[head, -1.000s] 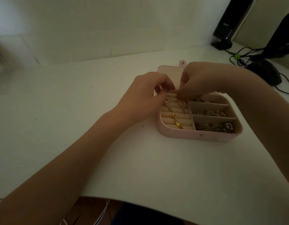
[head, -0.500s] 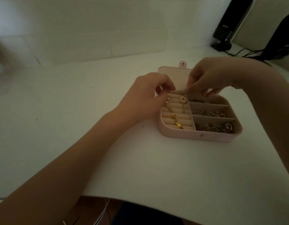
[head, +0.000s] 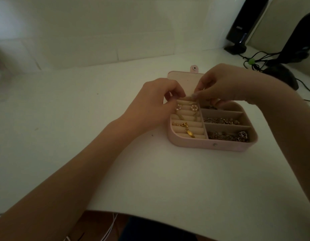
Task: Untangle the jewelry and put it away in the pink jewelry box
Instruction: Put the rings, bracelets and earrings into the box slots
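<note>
Carefully is the word for this step: a small piece seems to be going into the back row of the ring rolls (head: 185,117) in the pink jewelry box (head: 213,146), and I judge it best seated by pressing it straight down into the slot between two rolls while the other hand steadies the tray, so the pieces already stowed are not knocked loose. The box sits open on the white worktop (head: 116,171), lid (head: 178,79) laid flat behind it. Two round floral earrings (head: 246,107) are tucked into the upper rolls, a gold pendant (head: 190,132) lies across the lower ones, and chains (head: 222,121) fill the right-hand compartments. The left hand (head: 150,105) comes in from the lower left, knuckles up, fingers curled with their tips at the box's back-left corner; its grip looks pinched closed at that rim, though whether it holds the edge or a tiny item I cannot tell. The right hand (head: 225,84) arches over the back of the box, wrist raised, thumb and forefinger pinched together just above the top roll on something too small and dim to name. Both forearms are bare and the hands almost meet over the box. Black cables (head: 255,61) lie well apart at the far right.
</note>
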The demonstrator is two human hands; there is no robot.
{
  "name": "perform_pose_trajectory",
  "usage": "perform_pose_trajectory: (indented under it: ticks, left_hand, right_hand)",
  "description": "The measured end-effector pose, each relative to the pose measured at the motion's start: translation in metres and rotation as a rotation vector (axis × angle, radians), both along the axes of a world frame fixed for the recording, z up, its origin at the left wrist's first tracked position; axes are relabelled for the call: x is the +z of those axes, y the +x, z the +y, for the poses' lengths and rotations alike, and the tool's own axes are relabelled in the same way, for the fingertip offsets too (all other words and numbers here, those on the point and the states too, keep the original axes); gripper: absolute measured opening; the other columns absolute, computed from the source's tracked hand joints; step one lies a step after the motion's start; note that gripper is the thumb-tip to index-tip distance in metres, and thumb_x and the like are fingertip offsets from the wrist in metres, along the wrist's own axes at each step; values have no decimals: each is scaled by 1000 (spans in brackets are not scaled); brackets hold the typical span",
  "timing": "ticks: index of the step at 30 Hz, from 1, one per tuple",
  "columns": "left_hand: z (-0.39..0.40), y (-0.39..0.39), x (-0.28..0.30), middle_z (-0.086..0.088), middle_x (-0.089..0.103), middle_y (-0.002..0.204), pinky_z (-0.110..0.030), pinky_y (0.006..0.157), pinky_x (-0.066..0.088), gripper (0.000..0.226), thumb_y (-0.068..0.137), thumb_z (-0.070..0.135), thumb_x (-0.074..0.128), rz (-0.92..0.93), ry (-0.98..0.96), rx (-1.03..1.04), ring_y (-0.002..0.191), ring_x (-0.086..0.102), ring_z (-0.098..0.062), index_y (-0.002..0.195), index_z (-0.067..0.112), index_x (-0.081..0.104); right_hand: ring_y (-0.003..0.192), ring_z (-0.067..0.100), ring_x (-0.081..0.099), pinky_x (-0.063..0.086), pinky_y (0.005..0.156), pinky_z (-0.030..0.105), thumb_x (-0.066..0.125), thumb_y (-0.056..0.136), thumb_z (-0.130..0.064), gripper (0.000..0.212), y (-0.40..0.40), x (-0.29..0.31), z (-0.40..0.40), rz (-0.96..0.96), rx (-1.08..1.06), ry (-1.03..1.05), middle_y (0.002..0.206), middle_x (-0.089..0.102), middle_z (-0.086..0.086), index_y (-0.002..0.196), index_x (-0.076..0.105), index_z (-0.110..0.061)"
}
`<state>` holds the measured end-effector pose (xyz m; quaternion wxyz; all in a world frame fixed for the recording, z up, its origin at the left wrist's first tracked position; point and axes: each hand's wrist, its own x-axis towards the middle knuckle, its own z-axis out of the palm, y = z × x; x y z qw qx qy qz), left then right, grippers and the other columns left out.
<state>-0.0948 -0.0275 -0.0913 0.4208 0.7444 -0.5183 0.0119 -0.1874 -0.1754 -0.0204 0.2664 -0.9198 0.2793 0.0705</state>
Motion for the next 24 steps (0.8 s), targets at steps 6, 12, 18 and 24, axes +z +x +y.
perform_pose_trajectory:
  ticks: [6,12,18,24]
  left_hand:
    - [0,2,-1,8,61,84,-3,66,36,20,82,3,56,-6,-7,6,75,53,3,92,15,69]
    - [0,3,-2,7,61,84,-2,67,36,20,82,3,56,-22,-12,-1,75,53,2,92,13,69]
    - [-1,4,-3,8,59,83,-1,67,35,23,78,0,56,-79,1,-11,71,50,4,92,12,68]
    - [0,4,-3,8,58,82,-1,68,34,23,77,-1,56,-91,0,-24,72,49,5,93,11,68]
  right_hand:
    - [71,11,61,49,61,24,74,76,-33,11,-4,-6,5,-7,74,-27,77,68,-2,77,70,-23]
    - [71,3,56,38,59,20,69,82,-32,13,-3,-12,6,-51,162,-154,77,65,-9,70,64,-32]
    - [72,2,55,42,63,25,68,80,-38,15,-5,-15,6,-95,255,-245,74,61,-14,68,60,-37]
    - [72,8,54,48,69,33,63,84,-33,8,-7,-18,8,-136,328,-393,75,59,-10,77,64,-29]
